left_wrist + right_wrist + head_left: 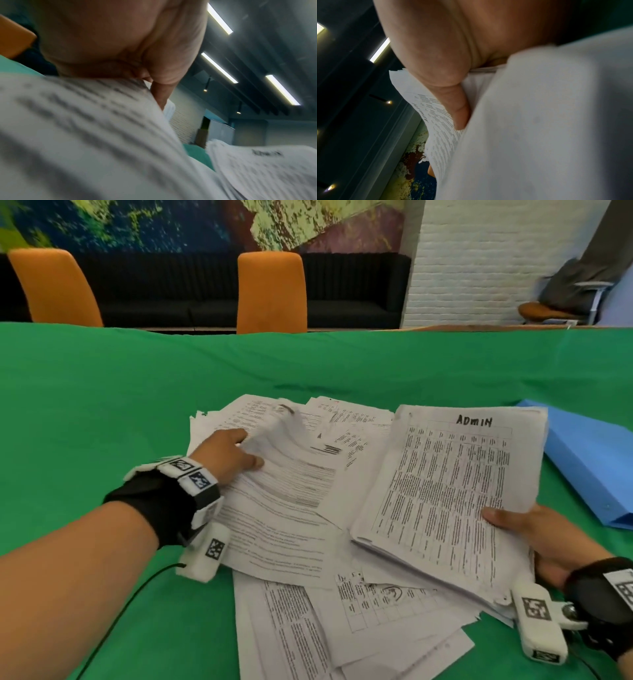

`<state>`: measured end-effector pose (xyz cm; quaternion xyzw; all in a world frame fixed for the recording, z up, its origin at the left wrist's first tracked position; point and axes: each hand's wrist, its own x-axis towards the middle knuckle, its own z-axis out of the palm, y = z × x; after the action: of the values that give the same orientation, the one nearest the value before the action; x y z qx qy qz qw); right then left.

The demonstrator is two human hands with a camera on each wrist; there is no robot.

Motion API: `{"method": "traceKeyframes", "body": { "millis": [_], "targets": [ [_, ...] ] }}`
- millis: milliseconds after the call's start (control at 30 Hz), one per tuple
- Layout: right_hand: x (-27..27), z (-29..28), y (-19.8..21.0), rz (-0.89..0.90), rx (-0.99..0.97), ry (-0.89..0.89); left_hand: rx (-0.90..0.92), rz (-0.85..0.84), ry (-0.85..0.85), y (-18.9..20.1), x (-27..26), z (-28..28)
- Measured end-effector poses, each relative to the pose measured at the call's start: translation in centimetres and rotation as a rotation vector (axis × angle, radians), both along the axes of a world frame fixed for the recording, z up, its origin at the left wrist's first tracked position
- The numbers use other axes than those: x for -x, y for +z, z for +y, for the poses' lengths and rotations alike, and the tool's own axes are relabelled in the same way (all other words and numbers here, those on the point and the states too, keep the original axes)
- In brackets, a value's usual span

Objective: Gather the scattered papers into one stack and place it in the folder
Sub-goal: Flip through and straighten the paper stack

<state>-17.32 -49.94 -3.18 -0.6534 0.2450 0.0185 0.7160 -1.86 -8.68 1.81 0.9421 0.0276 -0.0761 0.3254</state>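
Note:
Printed white papers (301,529) lie scattered and overlapping on the green table (102,392). My right hand (534,532) grips a thick stack headed "ADMIN" (452,484) at its right edge, thumb on top, fingers hidden beneath; the stack is tilted up above the loose sheets. The right wrist view shows the thumb (453,105) pressed on that stack (539,121). My left hand (229,453) pinches a blurred, curling sheet (291,460) at the pile's left side. In the left wrist view the left hand (137,54) sits on bent paper (85,128). A blue folder (596,460) lies closed at the right.
Two orange chairs (270,292) stand behind the table's far edge, with a dark sofa (171,289) and a white brick wall (479,261) beyond. Bare green cloth stretches across the far half and left of the table. A cable (120,611) trails from my left wrist.

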Motion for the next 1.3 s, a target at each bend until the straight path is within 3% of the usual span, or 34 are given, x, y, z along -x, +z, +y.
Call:
{"method": "traceKeyframes", "body": {
  "millis": [100,200,300,367,433,600,767,867,967,1133,1300],
  "targets": [
    [0.4,0.2,0.4,-0.027,-0.011,0.02,0.127,0.036,0.109,0.1,0.0,5.7],
    [0.6,0.1,0.5,-0.016,-0.026,0.021,0.457,0.075,0.246,0.2,-0.6,10.5],
    [0.6,0.1,0.6,0.011,-0.033,0.007,0.863,0.037,0.389,1.3,-2.1,11.8],
    [0.5,0.4,0.4,0.018,-0.024,0.001,1.021,0.042,0.494,1.8,-3.8,11.5],
    [0.4,0.5,0.2,0.021,-0.012,0.0,1.062,0.035,0.59,1.1,-5.8,10.6],
    [0.0,0.7,-0.2,0.043,-0.026,0.0,0.719,0.045,0.568,-2.4,-10.8,5.9],
    [-0.4,-0.1,-0.2,0.064,0.014,0.028,0.068,0.015,0.341,-2.8,-13.0,2.4],
    [-0.7,-0.4,-0.2,0.09,0.076,0.038,-0.18,-0.019,0.19,-3.2,-13.7,1.1],
    [-0.8,-0.7,0.0,0.109,0.108,0.054,-0.423,0.054,0.031,-4.2,-13.8,0.2],
    [-1.0,-0.8,0.9,0.122,0.143,0.11,-0.488,-0.038,0.044,-3.7,-14.8,-0.6],
    [-1.8,0.9,3.4,-0.023,-0.008,0.204,-0.747,-0.003,-0.025,-3.4,-14.1,0.1]
  ]
}}
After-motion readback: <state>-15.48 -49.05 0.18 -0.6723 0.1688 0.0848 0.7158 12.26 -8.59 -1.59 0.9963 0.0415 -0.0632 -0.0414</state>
